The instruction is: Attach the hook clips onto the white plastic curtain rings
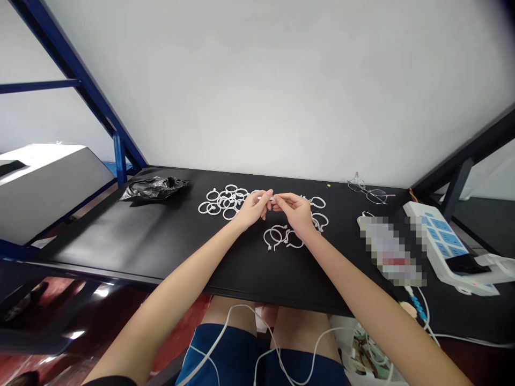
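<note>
My left hand [254, 208] and my right hand [293, 210] meet over the middle of the black table. Between their fingertips they pinch a white ring [266, 198], seen edge-on and mostly hidden by the fingers. Left of my hands lies a pile of closed white rings [227, 202]. Several opened white rings [276, 236], with gaps and small clasp ends, lie below and to the right, partly under my right hand and forearm.
A crumpled black plastic bag [155, 188] lies at the table's left. On the right are eyeglasses [368, 193], a blurred phone [390, 252] on a cable and a white power strip [446, 241]. White cables [277, 343] hang across my lap. A wall stands behind the table.
</note>
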`<state>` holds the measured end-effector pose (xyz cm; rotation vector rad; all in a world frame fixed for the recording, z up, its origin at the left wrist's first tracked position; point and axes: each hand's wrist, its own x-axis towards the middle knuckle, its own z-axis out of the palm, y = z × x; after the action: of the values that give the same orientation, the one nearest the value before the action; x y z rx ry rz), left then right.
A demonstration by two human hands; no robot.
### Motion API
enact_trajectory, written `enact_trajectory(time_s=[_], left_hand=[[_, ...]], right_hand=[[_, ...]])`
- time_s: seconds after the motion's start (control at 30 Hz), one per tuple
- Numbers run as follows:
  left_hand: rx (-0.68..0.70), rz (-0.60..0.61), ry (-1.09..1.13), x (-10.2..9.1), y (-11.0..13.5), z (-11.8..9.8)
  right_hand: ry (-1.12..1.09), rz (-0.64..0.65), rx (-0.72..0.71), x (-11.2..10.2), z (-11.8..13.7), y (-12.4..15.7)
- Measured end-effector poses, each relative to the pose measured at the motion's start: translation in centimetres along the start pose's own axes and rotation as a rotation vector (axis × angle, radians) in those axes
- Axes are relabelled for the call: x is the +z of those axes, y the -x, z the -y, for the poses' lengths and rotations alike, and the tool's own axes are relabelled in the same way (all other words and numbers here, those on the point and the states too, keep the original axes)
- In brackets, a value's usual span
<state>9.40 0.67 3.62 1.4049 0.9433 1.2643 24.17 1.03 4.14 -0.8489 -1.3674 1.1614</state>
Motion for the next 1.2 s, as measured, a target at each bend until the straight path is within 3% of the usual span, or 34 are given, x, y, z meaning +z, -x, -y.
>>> enact_trajectory(time_s=[0.23, 0.5, 1.2], left_hand=[[-0.021, -0.103, -0.044, 0.08, 0.03, -0.03], [-0.047, -0.097, -0.031, 0.13, 0.05, -0.19], [-0.025, -0.118, -0.012, 0.24, 0.15, -0.26]], right_hand=[[-0.066, 0.032, 0.104, 0.42, 0.36, 0.39], [-0.106, 0.043, 0.157, 0.46, 0.32, 0.38], [-0.047, 0.064, 0.101, 0.34, 0.3, 0.23]])
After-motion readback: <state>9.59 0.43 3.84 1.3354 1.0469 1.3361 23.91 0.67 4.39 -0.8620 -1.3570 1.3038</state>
